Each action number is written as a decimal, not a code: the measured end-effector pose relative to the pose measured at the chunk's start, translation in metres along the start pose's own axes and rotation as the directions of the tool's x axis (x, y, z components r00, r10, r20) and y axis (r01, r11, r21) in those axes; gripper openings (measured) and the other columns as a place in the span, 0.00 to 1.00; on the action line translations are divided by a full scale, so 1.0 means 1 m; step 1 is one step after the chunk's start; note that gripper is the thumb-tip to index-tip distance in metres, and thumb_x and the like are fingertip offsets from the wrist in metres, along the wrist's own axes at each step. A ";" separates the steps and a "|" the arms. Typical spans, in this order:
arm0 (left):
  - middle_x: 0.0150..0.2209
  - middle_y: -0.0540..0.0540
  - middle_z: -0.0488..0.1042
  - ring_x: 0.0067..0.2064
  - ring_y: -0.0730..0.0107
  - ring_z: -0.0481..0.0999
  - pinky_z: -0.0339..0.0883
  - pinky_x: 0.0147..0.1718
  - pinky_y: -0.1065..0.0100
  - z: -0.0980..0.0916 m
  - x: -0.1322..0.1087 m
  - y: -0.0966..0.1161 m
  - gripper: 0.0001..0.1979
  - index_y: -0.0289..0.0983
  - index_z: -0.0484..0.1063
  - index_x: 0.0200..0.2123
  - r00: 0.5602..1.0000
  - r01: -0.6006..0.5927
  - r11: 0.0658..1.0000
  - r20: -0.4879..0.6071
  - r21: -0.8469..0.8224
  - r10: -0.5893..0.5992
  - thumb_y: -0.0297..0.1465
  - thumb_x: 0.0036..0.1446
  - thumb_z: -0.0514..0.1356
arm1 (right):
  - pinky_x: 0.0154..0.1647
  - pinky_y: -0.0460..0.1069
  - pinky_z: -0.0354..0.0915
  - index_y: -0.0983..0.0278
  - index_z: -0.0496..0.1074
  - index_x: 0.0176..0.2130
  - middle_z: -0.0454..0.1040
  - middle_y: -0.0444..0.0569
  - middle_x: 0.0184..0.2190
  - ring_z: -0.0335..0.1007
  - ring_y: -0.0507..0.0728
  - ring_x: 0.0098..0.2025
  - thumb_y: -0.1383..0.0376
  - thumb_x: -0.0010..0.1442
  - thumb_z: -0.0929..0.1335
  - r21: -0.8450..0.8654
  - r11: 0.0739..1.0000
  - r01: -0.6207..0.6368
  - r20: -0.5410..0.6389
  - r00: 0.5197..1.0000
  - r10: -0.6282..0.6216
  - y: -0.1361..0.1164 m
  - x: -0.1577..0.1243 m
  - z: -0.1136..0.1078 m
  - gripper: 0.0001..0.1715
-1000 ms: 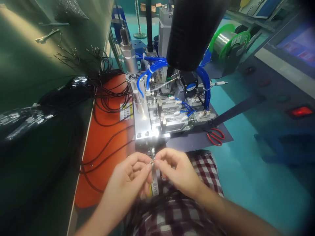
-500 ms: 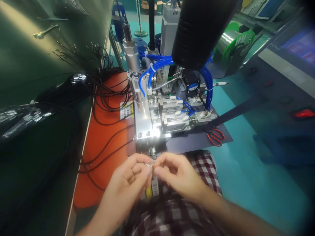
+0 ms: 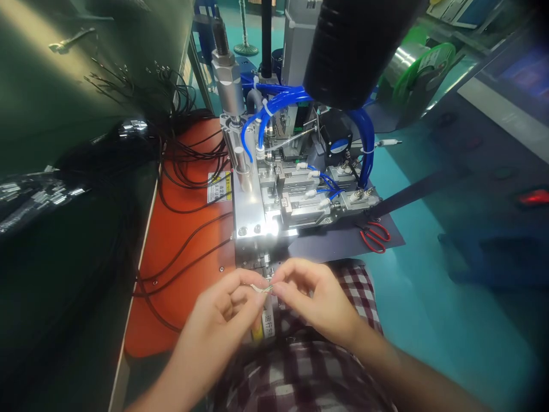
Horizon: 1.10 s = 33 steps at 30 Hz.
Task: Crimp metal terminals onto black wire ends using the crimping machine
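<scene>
My left hand (image 3: 223,317) and my right hand (image 3: 311,300) meet just in front of a small metal machine (image 3: 274,194). Both pinch the same thin metal part (image 3: 262,288), a small wire-like tip, between thumb and forefinger. The fingers of both hands are curled closed around it. Below the hands lies a checked cloth (image 3: 309,366) over my lap. A labelled strip (image 3: 268,326) shows under the fingers.
Black cables (image 3: 184,171) trail over an orange mat (image 3: 180,252) on the left. Red-handled scissors (image 3: 374,236) lie on a dark sheet right of the machine. Blue air hoses (image 3: 274,106), a black cylinder (image 3: 355,46) and a green wire spool (image 3: 412,66) stand behind.
Both hands stay pinched on the small part; they have shifted slightly up toward the machine and the view has tilted a little.
</scene>
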<state>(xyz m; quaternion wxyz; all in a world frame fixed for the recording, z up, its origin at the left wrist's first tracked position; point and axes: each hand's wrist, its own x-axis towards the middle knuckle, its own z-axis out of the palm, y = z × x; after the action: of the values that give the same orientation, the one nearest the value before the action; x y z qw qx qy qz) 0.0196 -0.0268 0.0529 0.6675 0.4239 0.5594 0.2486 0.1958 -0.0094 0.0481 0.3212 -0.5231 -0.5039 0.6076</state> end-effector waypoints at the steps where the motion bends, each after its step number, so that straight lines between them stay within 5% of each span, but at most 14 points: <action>1: 0.20 0.56 0.66 0.21 0.79 0.58 0.50 0.20 0.76 -0.001 0.000 0.000 0.15 0.38 0.70 0.41 1.000 0.001 1.000 0.008 -0.009 -0.001 0.44 0.60 0.59 | 0.22 0.44 0.52 0.66 0.73 0.30 0.64 0.40 0.19 0.53 0.48 0.22 0.62 0.55 0.70 0.015 1.000 -0.012 0.002 1.000 0.012 0.000 0.000 0.000 0.08; 17: 0.18 0.58 0.64 0.19 0.80 0.54 0.48 0.18 0.75 0.002 0.000 0.004 0.13 0.39 0.68 0.37 0.999 -0.025 0.999 -0.030 0.021 0.026 0.42 0.57 0.60 | 0.21 0.45 0.50 0.67 0.71 0.28 0.65 0.42 0.22 0.53 0.48 0.22 0.62 0.52 0.70 0.112 0.990 -0.091 0.055 0.995 0.086 -0.003 0.003 -0.001 0.09; 26: 0.18 0.58 0.61 0.21 0.78 0.57 0.51 0.20 0.75 0.001 -0.001 0.006 0.12 0.38 0.68 0.36 0.998 -0.062 0.992 0.008 0.113 0.062 0.42 0.57 0.58 | 0.20 0.43 0.47 0.66 0.70 0.28 0.67 0.39 0.20 0.52 0.46 0.20 0.65 0.50 0.71 0.315 0.914 -0.258 0.282 0.944 0.169 0.001 0.007 -0.010 0.07; 33: 0.20 0.58 0.58 0.23 0.77 0.54 0.51 0.23 0.75 0.001 -0.006 -0.003 0.07 0.40 0.67 0.37 0.979 -0.182 0.961 0.129 0.207 0.157 0.37 0.61 0.56 | 0.25 0.44 0.55 0.66 0.71 0.28 0.71 0.42 0.23 0.61 0.48 0.25 0.69 0.49 0.70 0.124 0.958 -0.260 0.490 0.855 0.169 -0.006 0.016 -0.028 0.02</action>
<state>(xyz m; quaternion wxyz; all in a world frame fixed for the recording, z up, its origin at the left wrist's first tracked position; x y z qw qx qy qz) 0.0181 -0.0339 0.0537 0.6233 0.5542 0.5067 0.2182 0.2182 0.0148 0.0500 0.1656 -0.3793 -0.4465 0.7933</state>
